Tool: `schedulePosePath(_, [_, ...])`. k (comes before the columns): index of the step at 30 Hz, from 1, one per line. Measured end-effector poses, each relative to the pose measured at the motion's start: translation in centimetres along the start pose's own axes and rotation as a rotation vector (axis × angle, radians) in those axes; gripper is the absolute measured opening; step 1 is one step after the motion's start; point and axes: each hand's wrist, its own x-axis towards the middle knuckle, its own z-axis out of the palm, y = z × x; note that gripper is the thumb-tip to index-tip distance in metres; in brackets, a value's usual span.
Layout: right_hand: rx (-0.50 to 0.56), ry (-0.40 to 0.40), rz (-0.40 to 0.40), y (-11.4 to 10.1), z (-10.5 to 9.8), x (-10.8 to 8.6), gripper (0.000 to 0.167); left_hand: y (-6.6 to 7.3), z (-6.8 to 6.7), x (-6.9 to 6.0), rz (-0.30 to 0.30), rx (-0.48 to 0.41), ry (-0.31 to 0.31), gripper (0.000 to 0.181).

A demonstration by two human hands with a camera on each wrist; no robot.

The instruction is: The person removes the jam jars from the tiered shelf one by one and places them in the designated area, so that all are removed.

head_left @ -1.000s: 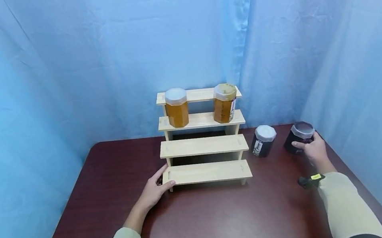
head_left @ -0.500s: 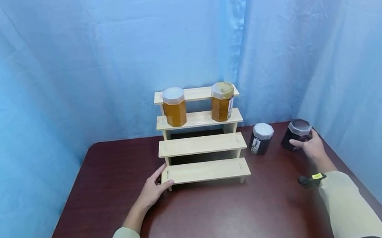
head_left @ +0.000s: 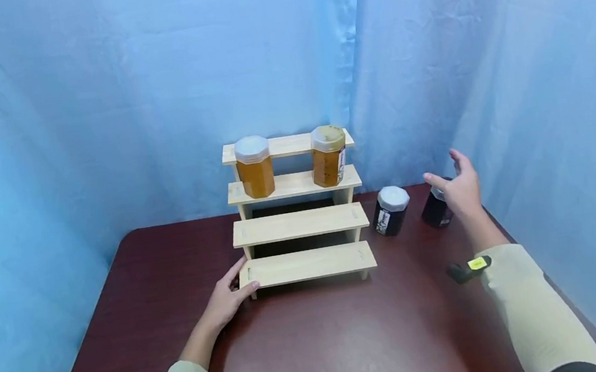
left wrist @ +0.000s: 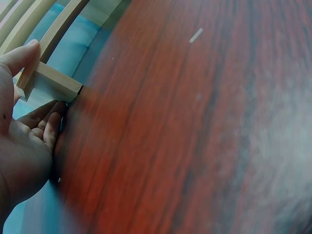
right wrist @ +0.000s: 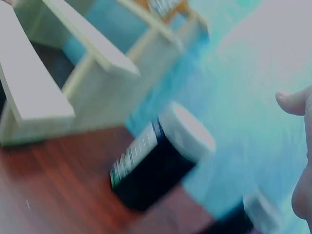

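Observation:
A wooden step stand (head_left: 308, 266) has its lower left end held by my left hand (head_left: 224, 299). My thumb lies on the edge of the lowest board in the left wrist view, with the fingers curled in beside its leg (left wrist: 58, 80). My right hand (head_left: 462, 189) is raised in front of a dark jar (head_left: 436, 212), partly hiding it, thumb and fingers spread and holding nothing. Left of that jar stands another dark jar (head_left: 390, 211) with a white lid and label. Two amber jars (head_left: 255, 168) with pale lids sit on the stand's second-highest board.
Everything stands on a dark red-brown table (head_left: 324, 339). Pale blue curtains (head_left: 163, 103) hang behind and at both sides. The dark jars are to the right of the stand, near the table's back edge.
My right hand has let go of the far-right dark jar and lifted away from it. That jar stays on the table. My left hand keeps its hold, while the whole view shifts slightly.

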Motion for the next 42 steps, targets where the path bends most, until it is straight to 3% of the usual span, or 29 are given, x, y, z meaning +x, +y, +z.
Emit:
schedulePosePath(4, [0.027, -0.036, -0.048, -3.4, 3.0, -0.3, 0.088, -1.5, 0.2, 0.5, 0.004, 0.012, 0.024, 0.078])
schedulePosePath(10, [0.084, -0.179, -0.128, -7.7, 8.1, -1.3, 0.088, -1.9, 0.2, 0.8, 0.011, 0.011, 0.044, 0.077])
schedulePosePath(14, [0.031, -0.223, -0.183, -9.5, 11.2, -2.1, 0.088, -2.0, 0.2, 0.9, -0.005, 0.006, 0.037, 0.078])
schedulePosePath(21, [0.025, -0.23, -0.154, -11.3, 14.9, -1.8, 0.094, -2.0, 0.3, 1.2, 0.0, 0.008, 0.041, 0.078])
schedulePosePath(33, [0.037, -0.151, -0.086, -11.4, 17.7, -0.9, 0.087, -1.6, 0.6, 1.0, 0.002, 0.001, 0.043, 0.077])
schedulePosePath(42, [0.037, -0.134, -0.073, -11.3, 18.2, -0.6, 0.086, 1.9, 0.2, -0.5, -0.001, 0.01, 0.005, 0.075])
